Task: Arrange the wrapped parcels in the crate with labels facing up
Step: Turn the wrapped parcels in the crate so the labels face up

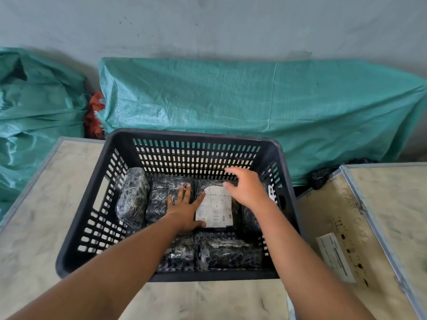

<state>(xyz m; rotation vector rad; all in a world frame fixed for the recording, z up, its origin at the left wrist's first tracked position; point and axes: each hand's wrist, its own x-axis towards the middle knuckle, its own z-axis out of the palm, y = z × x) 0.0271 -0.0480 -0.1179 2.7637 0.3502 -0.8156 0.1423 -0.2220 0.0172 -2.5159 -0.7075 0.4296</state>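
Note:
A black slotted crate stands on a pale table and holds several parcels wrapped in dark plastic. One parcel in the middle shows a white label facing up. My left hand lies flat, fingers spread, on the parcels just left of that label, thumb touching its edge. My right hand hovers over the label's far right corner with fingers apart, holding nothing. A parcel leans by the left wall. Two more parcels lie along the near wall, with no label showing on them.
Green woven sacks are piled behind the crate against a grey wall. A wooden box lid with a white sticker lies to the right. Pale table surface extends left of the crate and in front of it.

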